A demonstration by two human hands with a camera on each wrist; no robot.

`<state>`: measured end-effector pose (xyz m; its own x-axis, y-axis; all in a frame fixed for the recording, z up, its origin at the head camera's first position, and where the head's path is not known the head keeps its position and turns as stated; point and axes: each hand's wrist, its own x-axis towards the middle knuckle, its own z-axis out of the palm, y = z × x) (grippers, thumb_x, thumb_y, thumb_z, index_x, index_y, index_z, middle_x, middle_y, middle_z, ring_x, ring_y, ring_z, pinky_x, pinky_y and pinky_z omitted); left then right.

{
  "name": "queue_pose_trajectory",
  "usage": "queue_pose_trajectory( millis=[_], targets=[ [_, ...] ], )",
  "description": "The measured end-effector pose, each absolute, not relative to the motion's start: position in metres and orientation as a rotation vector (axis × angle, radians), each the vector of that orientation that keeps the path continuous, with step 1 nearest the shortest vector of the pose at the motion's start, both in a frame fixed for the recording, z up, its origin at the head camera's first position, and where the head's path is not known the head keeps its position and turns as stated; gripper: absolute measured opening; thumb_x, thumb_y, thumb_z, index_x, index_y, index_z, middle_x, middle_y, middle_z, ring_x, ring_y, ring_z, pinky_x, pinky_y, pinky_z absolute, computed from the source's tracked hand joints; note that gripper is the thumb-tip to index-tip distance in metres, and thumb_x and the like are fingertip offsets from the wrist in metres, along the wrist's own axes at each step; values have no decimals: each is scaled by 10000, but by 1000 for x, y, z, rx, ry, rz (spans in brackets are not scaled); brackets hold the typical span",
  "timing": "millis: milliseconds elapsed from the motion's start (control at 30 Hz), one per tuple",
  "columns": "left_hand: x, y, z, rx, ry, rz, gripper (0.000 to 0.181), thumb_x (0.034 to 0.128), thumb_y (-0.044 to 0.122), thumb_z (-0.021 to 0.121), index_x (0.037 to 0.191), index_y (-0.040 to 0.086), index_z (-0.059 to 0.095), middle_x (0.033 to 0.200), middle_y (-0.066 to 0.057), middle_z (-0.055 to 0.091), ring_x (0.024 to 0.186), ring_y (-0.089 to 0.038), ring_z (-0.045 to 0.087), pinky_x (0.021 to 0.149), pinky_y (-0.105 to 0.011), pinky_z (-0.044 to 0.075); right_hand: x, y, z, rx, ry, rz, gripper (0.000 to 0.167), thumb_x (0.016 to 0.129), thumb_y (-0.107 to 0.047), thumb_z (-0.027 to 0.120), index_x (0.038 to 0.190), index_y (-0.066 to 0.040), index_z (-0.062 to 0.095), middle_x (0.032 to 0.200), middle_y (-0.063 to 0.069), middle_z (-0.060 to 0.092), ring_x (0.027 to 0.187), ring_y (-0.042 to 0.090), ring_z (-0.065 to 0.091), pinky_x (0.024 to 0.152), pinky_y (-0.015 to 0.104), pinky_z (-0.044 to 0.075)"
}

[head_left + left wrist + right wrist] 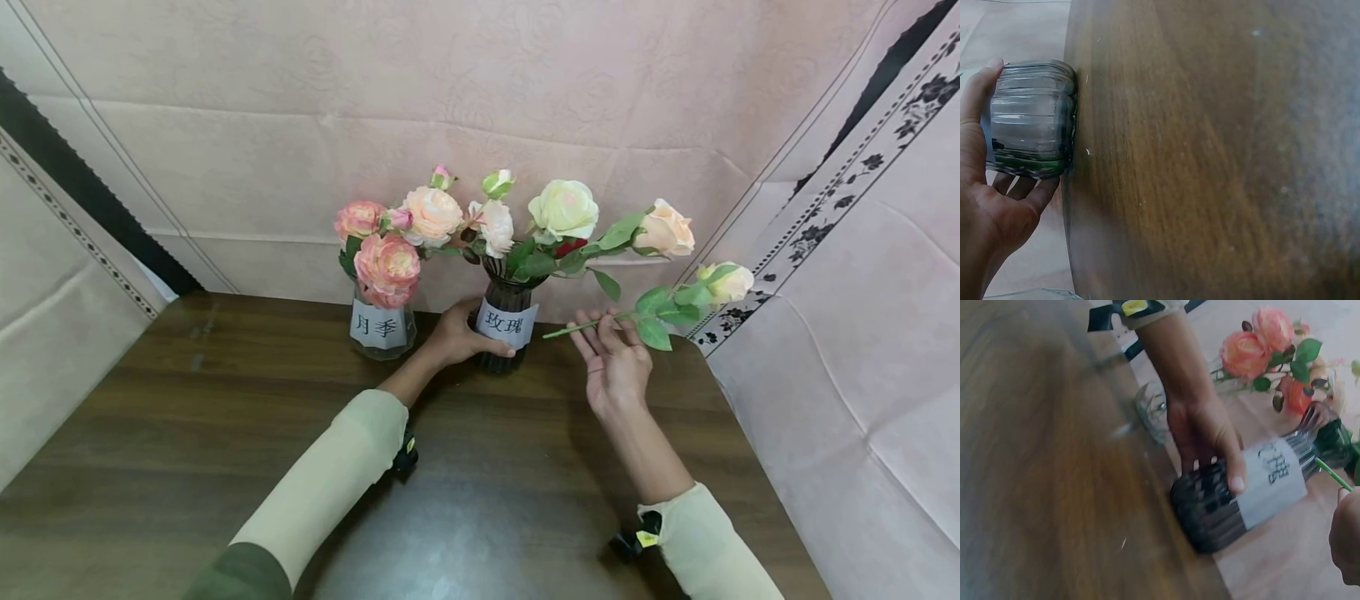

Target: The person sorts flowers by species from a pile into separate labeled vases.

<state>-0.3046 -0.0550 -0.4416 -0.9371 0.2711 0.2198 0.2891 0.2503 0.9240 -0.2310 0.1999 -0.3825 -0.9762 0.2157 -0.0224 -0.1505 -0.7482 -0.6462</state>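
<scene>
My left hand point(456, 335) grips the dark ribbed glass vase point(508, 296) low on its body, thumb at the front beside a white label point(507, 323) with Chinese characters. The left wrist view shows the fingers around the ribbed glass point(1032, 115). The vase stands upright and holds a pale green-white rose point(564, 208), a peach rose point(666, 229) and a partly hidden red bloom. To its right, my right hand point(618, 377) holds a cream-yellow rose point(727, 283) by its green stem, bloom pointing right. The stem's cut end is near the vase, apart from it.
Left of the dark vase stands a clear glass vase point(411, 329), also labelled, with pink blooms point(387, 271) and a peach bloom point(432, 215). Both vases are near the back edge of the brown wooden table point(480, 467). A pale cloth point(480, 75) hangs behind.
</scene>
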Motion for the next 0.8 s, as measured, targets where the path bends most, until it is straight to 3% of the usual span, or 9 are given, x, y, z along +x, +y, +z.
queue_pose_trajectory(
  millis=[800],
  targets=[
    [-305, -56, -441, -590, -2450, -1839, 744, 797, 175, 1049, 1456, 121, 707, 1409, -101, 773, 1347, -295, 707, 1238, -531, 514, -249, 140, -320, 75, -1073, 2665, 99, 1098, -159, 696, 1085, -68, 660, 993, 87, 815, 1062, 257, 867, 984, 435, 681]
  ],
)
